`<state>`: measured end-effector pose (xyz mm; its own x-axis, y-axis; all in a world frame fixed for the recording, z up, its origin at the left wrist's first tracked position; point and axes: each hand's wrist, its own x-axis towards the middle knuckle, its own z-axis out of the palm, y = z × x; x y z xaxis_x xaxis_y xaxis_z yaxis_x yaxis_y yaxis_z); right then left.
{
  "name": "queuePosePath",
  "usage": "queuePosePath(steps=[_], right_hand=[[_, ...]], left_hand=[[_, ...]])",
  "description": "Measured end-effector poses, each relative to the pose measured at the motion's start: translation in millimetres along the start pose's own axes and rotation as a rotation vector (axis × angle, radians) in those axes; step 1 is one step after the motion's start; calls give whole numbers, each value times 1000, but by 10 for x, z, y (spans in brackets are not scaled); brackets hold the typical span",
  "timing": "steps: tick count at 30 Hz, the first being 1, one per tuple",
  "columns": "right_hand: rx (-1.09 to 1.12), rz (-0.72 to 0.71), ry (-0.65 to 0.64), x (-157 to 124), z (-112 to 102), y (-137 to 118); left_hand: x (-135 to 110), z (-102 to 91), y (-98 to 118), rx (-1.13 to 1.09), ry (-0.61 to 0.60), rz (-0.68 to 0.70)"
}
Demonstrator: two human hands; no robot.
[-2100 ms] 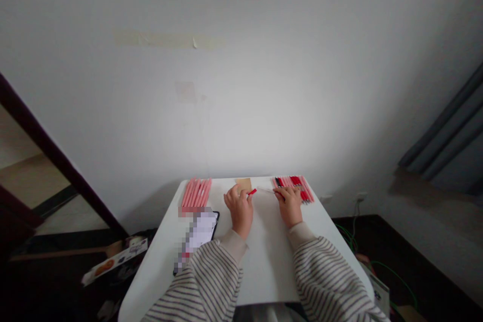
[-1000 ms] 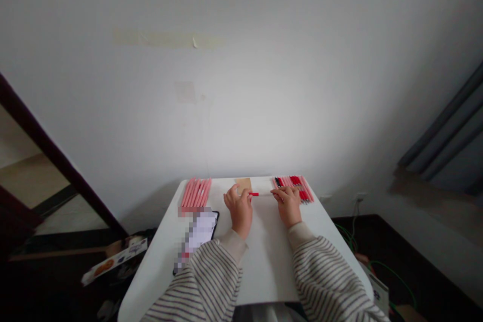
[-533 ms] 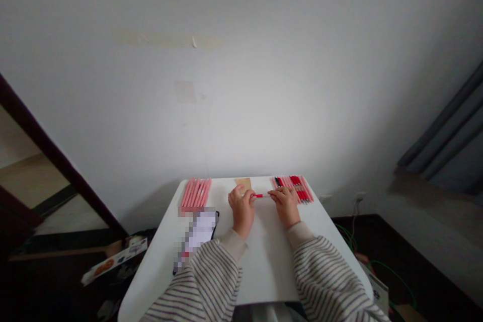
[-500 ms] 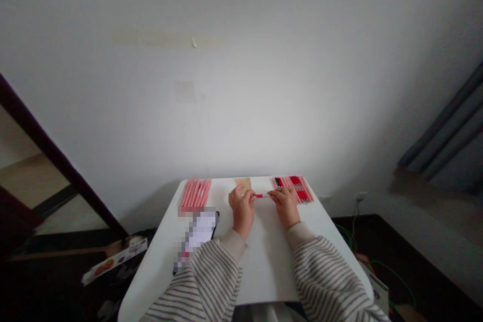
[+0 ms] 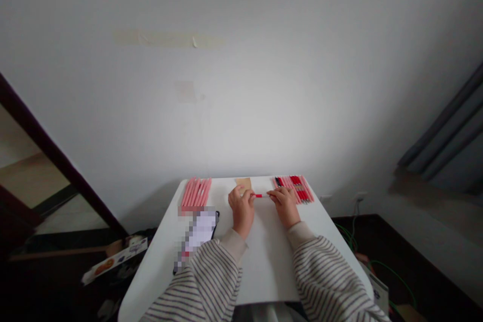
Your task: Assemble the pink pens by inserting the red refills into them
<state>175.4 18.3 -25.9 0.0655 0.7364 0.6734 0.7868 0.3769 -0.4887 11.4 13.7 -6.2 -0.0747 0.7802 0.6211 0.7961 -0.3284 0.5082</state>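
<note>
- Pink sticks [image 5: 195,193] lie grouped far left on the tabletop [image 5: 269,256], untouched.
- Left hand [image 5: 242,210] and right hand [image 5: 284,206] pinch a slim red-and-pale rod [image 5: 259,195] between them, seemingly unfinished.
- Red-and-pink sticks [image 5: 304,190] lie grouped right, perhaps finished.

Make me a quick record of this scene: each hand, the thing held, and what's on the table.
Left hand: pinching the red end
Right hand: pinching the pale end
Held: thin red-and-white stick, roughly level; one piece or two, cannot tell
Table left: pink sticks, side by side; phone, nearer the person
Table middle: tan piece, behind left hand
Table right: pink, red and black sticks
</note>
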Motion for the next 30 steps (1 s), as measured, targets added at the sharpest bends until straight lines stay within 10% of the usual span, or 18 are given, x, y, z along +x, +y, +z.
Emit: queuePosePath(steps=[30], right_hand=[[-89, 71, -16, 7, 21, 82]], left_hand=[[-118, -114, 128, 386, -120, -78]])
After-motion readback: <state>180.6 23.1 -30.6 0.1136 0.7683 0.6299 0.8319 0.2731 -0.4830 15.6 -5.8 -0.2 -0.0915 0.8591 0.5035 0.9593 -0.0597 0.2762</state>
